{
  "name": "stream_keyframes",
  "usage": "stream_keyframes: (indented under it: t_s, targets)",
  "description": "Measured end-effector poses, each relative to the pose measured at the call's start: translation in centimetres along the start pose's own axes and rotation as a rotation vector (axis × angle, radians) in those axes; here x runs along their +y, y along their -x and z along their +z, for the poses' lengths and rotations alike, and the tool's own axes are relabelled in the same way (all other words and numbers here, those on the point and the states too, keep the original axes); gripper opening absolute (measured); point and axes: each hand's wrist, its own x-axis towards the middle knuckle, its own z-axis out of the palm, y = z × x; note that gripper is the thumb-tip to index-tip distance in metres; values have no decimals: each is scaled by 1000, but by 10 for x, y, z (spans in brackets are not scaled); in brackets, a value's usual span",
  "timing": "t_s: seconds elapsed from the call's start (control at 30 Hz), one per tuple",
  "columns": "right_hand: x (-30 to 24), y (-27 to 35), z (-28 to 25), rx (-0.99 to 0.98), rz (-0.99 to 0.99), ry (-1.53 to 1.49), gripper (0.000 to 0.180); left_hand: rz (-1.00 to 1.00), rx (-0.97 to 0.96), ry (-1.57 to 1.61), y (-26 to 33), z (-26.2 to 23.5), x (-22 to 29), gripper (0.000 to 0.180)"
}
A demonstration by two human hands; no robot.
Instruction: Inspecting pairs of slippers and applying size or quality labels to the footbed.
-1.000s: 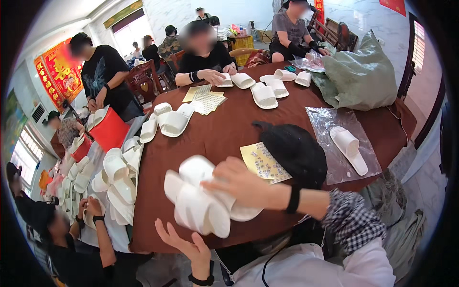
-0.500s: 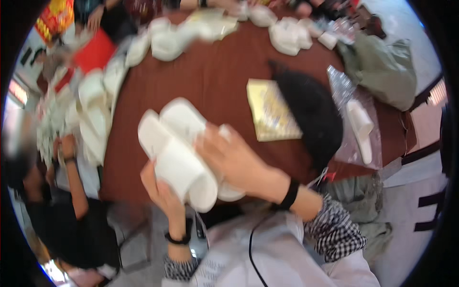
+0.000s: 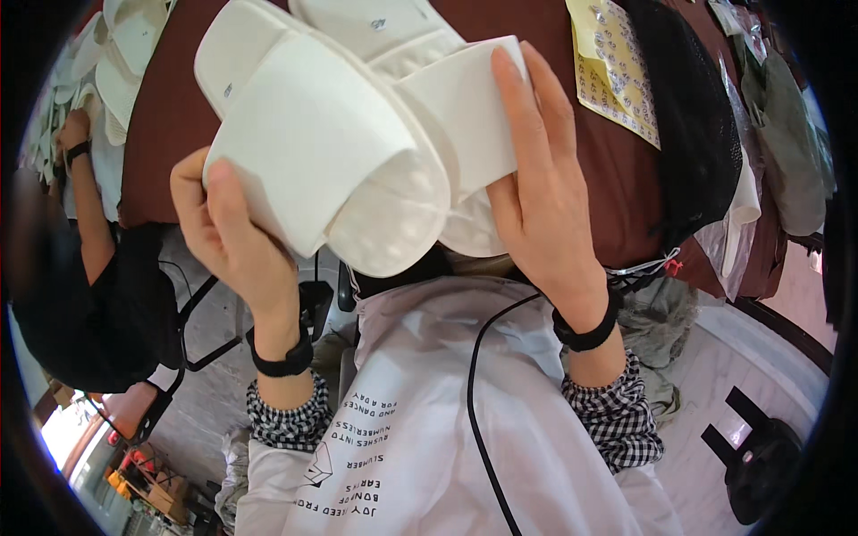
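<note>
At the far left, white slippers are lying in a heap, with a co-worker's hand showing beside them. Next, the person's left hand is gripping the left slipper, its thumb pressing on the broad strap and its other fingers curling around the outer side, only partly closed. This slipper is overlapping the right slipper, and both are being held up near the front edge of the brown-covered table. The right hand is holding the right slipper by its strap, fingers stretching nearly straight along the outer edge. Both insoles are already bearing a small dark mark; whether anything is remaining to be done on this pair, I cannot tell. Further right, a yellow sheet is showing many small printed figures, a black cap is lying beside it, and another slipper, partly hidden, is lying on clear plastic.
</note>
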Motion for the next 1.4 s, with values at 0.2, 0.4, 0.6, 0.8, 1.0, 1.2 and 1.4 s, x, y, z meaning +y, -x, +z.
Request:
stream_keyframes:
  t_s: [0.2, 0.4, 0.6, 0.8, 1.0, 1.2, 1.4]
  targets:
    - [1, -3, -2, 32, 84, -192, 75, 207, -54, -224, -7, -21, 23, 19]
    - [1, -2, -4, 33, 136, -319, 74, 573, -144, -512, -12, -25, 40, 22]
    - [-2, -3, -6, 0, -3, -256, 67, 657, 39, -336, -14, 26, 49, 27]
    - [3, 1, -7, 8, -53, -238, 65, -3, 30, 200, -22, 67, 69, 29]
    - [7, 1, -9, -91, -66, -240, 59, 159, -75, 194, -38, 94, 74, 27]
    - [10, -4, -9, -77, -2, -261, 47, 13, -485, -214, -64, 83, 44, 32]
    - [0, 12, -21, 100, 198, -216, 25, 7, -896, -256, -53, 40, 16, 70]
